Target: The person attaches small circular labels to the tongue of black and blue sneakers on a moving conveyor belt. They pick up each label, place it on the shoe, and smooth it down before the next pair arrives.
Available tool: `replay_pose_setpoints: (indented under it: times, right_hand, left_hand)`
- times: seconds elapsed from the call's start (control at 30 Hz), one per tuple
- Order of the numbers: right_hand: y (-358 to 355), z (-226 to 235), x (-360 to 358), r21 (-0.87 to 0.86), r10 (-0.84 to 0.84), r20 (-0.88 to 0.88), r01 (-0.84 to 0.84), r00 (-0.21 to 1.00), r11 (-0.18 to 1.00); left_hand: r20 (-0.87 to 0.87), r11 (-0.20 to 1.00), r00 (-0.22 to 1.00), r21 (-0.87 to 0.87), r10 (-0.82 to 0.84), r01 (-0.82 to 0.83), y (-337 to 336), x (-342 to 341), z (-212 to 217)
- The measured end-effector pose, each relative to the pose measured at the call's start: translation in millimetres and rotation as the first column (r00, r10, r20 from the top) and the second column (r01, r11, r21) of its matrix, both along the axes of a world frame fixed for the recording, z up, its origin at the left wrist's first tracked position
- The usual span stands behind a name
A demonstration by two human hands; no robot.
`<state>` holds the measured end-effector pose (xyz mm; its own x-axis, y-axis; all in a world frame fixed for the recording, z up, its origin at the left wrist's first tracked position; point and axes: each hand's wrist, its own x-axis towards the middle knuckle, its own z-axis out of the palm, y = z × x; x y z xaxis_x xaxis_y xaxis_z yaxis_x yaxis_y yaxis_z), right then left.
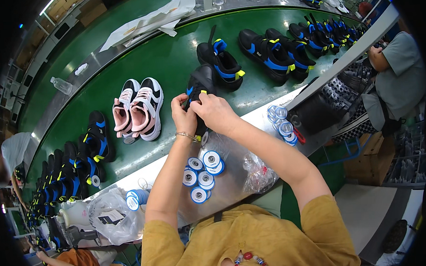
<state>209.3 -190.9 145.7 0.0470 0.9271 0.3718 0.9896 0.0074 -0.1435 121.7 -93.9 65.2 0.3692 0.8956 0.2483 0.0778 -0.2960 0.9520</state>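
Note:
A black sneaker with blue and yellow accents point(202, 78) is between my hands at the edge of the green belt, its toe pointing away. My left hand point(185, 117) grips its near left side. My right hand point(216, 113) has its fingers closed at the shoe's opening, by a yellow tab; the fingertips partly hide what they pinch. Just beyond stands a matching sneaker point(222, 66) with its strap raised. Nearer me, several round blue-rimmed tags point(199, 194) lie on the metal ledge, and one pale round tag point(204, 137) hangs just below the shoe's heel.
Pink-and-black sneakers point(145, 109) stand left on the green belt point(171, 54). More dark sneakers line both sides point(98, 136). The ledge holds a clear plastic bag point(257, 174), another tag stack point(284, 123) and a tape-gun-like tool point(79, 235). A slanted pale post point(343, 63) and a co-worker point(402, 67) are right.

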Motion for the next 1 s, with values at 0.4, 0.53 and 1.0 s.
replay_pose_setpoints:
  times: [0.4, 0.53, 1.0]
  right_hand:
    - [-6, 0, 4, -0.051, -0.016, -0.005, 0.016, 1.000, 0.999]
    - [-18, -7, -10, 0.025, -0.061, -0.017, 0.062, 0.998, 0.998]
    - [-32, -2, 58, 0.172, -0.211, -0.296, 0.270, 0.932, 0.947]
  left_hand:
    - [-0.077, 0.995, 0.992, -0.034, -0.098, 0.096, 4, -6, 6]
    - [-0.107, 0.995, 0.989, -0.030, -0.102, 0.100, 9, -12, -15]
    - [-0.431, 0.932, 0.884, 0.213, -0.181, 0.294, -23, -19, 22]
